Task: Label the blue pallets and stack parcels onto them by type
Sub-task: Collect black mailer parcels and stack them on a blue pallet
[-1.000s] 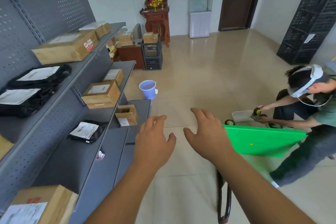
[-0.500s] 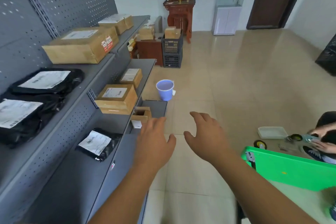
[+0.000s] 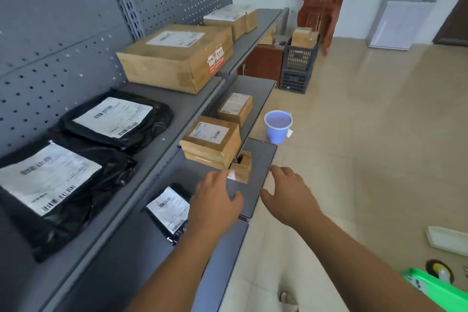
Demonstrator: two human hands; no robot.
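White labels (image 3: 175, 38) on cartons (image 3: 162, 68) and black bags (image 3: 159, 120) — print blurred, unreadable.

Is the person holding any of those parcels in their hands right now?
No, the left hand and right hand are both open, fingers spread, near the small cardboard box and gripping nothing.

The person's left hand (image 3: 217, 200) and right hand (image 3: 288, 197) are both bare, and of each one the head camera sees only the back side. The fingers (image 3: 281, 172) look rather short and broad; their tips are blurred, so the nails cannot be made out. The left forearm (image 3: 162, 273) and the right forearm (image 3: 367, 268) are bare as well, uncovered from the wrist down to the lower edge of the view, where they appear much wider.
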